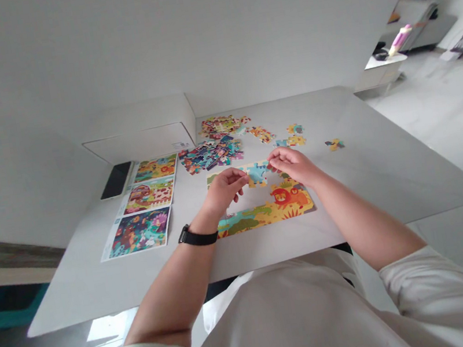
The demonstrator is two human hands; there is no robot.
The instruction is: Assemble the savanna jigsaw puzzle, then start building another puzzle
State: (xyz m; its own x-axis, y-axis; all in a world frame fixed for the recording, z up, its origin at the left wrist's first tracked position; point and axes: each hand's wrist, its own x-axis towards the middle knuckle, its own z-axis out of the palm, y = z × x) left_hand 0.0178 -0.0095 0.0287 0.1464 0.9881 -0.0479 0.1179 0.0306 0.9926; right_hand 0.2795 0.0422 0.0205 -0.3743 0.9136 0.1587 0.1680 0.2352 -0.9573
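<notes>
While turned inward, left hand (226, 191): pinched on blue section (257, 174), at left edge.
Right hand (294, 165): at blue section's right end; whether clamped, cannot tell.
Blue section: between hands, at far side of puzzle (265, 219).
Piles (215, 152): beyond puzzle, heaped on table (389, 172).
Picture sheets (139, 233): left of puzzle, phone (116, 181) just beside.
</notes>
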